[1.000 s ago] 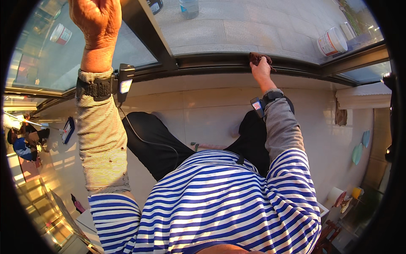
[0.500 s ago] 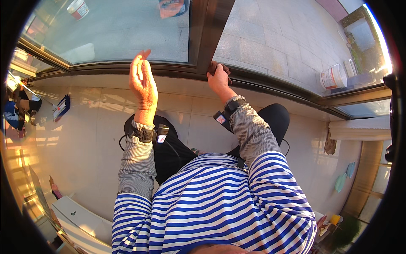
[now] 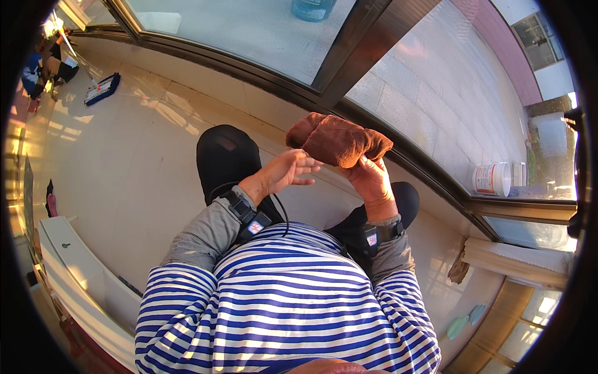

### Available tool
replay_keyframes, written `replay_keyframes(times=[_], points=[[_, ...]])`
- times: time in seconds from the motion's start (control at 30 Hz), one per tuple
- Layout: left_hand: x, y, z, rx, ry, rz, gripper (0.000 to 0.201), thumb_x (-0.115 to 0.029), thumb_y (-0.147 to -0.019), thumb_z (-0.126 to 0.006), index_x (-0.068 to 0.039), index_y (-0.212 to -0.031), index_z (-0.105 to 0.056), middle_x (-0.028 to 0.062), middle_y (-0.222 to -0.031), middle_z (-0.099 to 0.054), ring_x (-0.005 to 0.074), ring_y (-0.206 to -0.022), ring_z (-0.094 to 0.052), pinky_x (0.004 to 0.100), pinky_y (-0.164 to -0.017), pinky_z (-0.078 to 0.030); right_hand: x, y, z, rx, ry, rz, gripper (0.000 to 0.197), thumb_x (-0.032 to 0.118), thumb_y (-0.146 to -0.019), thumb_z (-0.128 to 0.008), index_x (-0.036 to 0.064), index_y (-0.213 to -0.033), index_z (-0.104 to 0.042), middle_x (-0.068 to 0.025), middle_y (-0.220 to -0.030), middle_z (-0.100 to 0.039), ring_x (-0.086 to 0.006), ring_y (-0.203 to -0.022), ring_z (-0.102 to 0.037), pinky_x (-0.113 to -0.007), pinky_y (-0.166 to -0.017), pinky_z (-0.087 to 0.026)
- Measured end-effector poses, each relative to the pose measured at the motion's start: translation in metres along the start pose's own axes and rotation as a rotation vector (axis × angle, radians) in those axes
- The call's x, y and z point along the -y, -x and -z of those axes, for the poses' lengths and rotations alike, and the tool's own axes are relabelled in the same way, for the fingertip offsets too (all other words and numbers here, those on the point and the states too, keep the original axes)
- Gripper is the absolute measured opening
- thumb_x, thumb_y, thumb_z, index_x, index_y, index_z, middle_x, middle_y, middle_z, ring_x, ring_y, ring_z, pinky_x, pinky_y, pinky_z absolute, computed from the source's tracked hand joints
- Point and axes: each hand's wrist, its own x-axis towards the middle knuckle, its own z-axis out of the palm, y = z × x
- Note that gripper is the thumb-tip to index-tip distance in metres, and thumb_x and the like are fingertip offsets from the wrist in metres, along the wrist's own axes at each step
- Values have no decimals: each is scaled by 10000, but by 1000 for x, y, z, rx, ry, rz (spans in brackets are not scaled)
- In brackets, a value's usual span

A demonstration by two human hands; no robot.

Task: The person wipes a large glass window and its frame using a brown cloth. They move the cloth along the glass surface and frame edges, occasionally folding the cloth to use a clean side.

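R hand (image 3: 369, 181) clamped on brown cloth (image 3: 339, 141), at 12 o'clock from chest. L hand (image 3: 288, 170) open, fingertips touching cloth's left end. White bucket (image 3: 491, 179) outside at 3 o'clock.

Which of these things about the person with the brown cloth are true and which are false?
1. The right hand holds a folded brown cloth. True.
2. The left hand is pressed flat on the window glass. False: it is open beside the cloth, its fingers just under one end.
3. The person wears a striped shirt in blue and white. True.
4. A white bucket stands outside beyond the window frame. True.
5. The cloth lies on the floor. False: it is held up in front of the person.
6. Both wrists are bare. False: each has a dark strap.
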Motion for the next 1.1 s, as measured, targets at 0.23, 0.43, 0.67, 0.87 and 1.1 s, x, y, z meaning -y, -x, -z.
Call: replay_keyframes(times=[0.23, 0.43, 0.67, 0.87, 1.1], points=[[25, -1, -52, 67, -19, -179, 658, -324, -989, -721, -87, -1517, -409, 98, -1489, -497, 231, -1345, -516, 430, -1104, -481, -23, 17, 3, 33, 198, -29, 428, 60, -995, -649, 32, -1408, -541, -124, -1332, -642, -291, -1240, -629, -458, -1057, -534], [-7, -13, -42, -532, 327, -391, 443, -233, -978, -723, -44, -1352, -579, 95, -1277, -638, 228, -1189, -629, 398, -967, -536, -10, 61, 7, -142, 966, -21, 408, 117, -1017, -658, 49, -1408, -563, -88, -1235, -687, -208, -1129, -666, -362, -987, -544], [-71, -100, 18, -1009, 19, -874, 424, -252, -944, -736, 56, -1209, -615, 112, -1194, -678, 232, -1060, -652, 382, -926, -519, 64, 141, 81, -533, 1949, 438, 240, 61, -972, -629, 6, -1204, -647, -195, -1154, -695, -367, -1094, -663, -430, -945, -528], [-64, -186, -38, -936, -285, -1000, 663, -461, -1038, -545, 80, -1414, -472, 256, -1373, -574, 342, -1321, -521, 401, -1137, -372, 47, 161, 144, -884, 1988, 545, 223, 169, -996, -584, 3, -1124, -660, -193, -1202, -676, -387, -1154, -613, -469, -1018, -481], [-67, -179, -101, -822, -605, -1392, 649, -345, -1064, -541, 37, -1531, -304, 231, -1524, -370, 345, -1441, -338, 427, -1212, -210, 49, 153, 146, -904, 1947, 562, 203, 152, -977, -592, 15, -1105, -671, -174, -1179, -690, -371, -1133, -626, -462, -1000, -488]])
